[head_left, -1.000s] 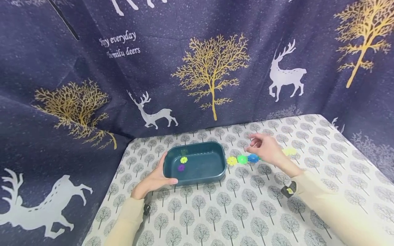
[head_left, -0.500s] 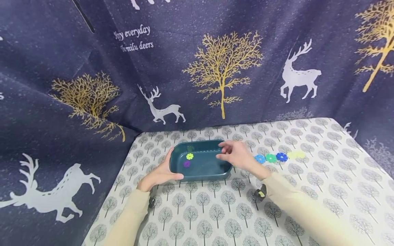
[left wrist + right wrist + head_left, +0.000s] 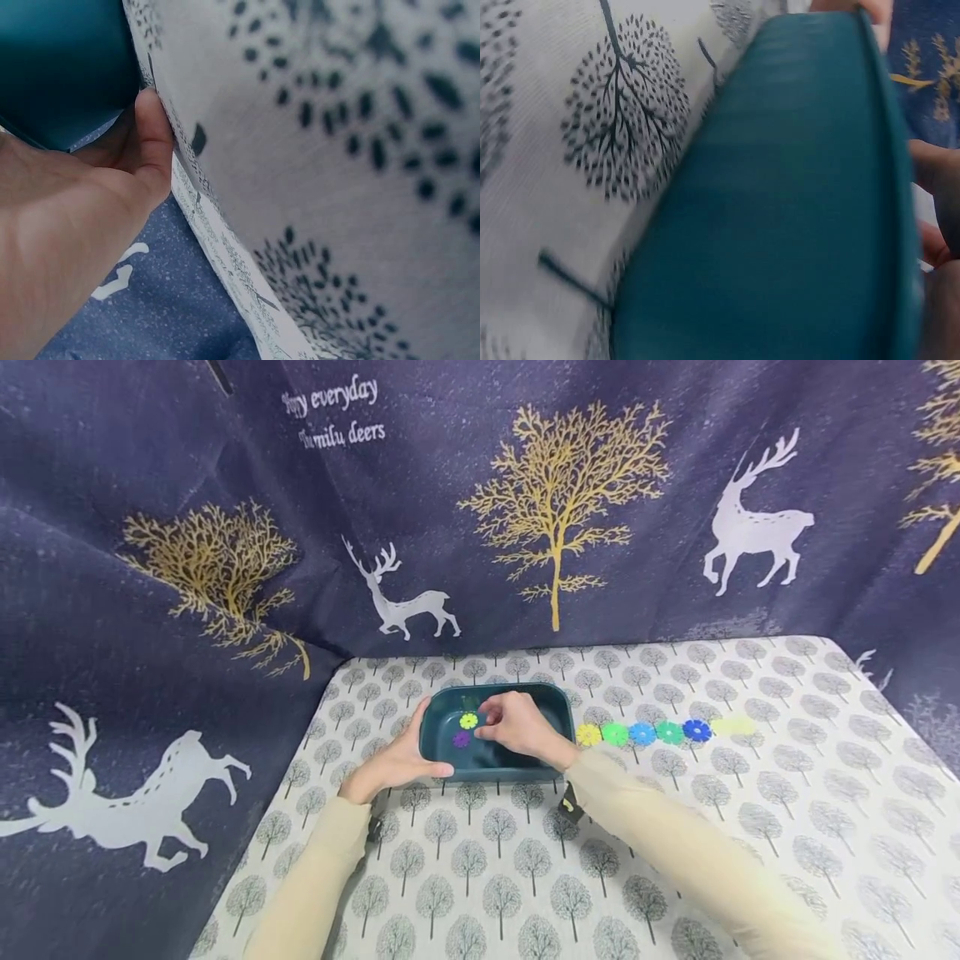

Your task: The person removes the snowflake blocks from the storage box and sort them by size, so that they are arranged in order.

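Note:
My left hand [image 3: 395, 762] holds the left end of a dark teal plastic tray [image 3: 517, 772]. Its thumb lies along the tray's near side, and its other fingers pass around the end. Inside the tray, my right hand [image 3: 517, 724] hovers with thumb and fingers apart and nothing visible between them. Just left of those fingertips lie a yellow-green flower-shaped interlocking disc [image 3: 468, 721] and a purple disc [image 3: 461, 739]. The right wrist view shows mostly the tray's side wall [image 3: 780, 187], with part of the right hand beyond the rim.
Right of the tray, several flower-shaped discs form a row on the tree-print tablecloth [image 3: 525, 868]: a yellow disc [image 3: 588, 734] nearest, then green, blue and pale yellow ones. A dark deer-print curtain [image 3: 420, 527] hangs behind the table.
My right hand has moved left from above the disc row, over the tray's right edge, into the tray beside the discs. The left hand stays at the tray's end. The head view has shifted.

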A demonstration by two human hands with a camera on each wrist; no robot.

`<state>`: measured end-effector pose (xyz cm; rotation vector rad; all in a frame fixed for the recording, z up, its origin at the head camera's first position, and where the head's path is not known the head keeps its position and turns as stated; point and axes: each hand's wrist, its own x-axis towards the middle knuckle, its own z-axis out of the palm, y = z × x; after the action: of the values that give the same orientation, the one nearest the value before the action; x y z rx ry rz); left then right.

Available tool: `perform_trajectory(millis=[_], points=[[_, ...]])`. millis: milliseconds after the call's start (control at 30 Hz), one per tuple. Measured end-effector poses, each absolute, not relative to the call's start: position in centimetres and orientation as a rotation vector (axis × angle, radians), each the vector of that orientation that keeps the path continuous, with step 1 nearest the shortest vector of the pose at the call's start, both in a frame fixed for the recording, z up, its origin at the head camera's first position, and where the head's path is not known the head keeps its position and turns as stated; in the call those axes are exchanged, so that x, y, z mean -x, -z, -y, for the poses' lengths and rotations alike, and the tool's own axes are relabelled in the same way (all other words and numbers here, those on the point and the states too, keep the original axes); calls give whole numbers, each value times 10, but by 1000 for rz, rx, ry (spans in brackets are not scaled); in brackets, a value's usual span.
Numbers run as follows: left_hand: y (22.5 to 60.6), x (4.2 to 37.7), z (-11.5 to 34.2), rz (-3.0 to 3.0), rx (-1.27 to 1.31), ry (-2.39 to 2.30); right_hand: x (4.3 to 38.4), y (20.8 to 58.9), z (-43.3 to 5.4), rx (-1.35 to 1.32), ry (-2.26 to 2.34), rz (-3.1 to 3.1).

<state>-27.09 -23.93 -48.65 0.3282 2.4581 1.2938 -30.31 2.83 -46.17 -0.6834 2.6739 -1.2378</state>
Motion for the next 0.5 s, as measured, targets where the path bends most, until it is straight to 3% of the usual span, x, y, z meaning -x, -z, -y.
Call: perform_trajectory(millis=[500], points=[[489, 271, 246, -2499, -316, -1231, 311, 489, 22, 735, 1037, -2650]])
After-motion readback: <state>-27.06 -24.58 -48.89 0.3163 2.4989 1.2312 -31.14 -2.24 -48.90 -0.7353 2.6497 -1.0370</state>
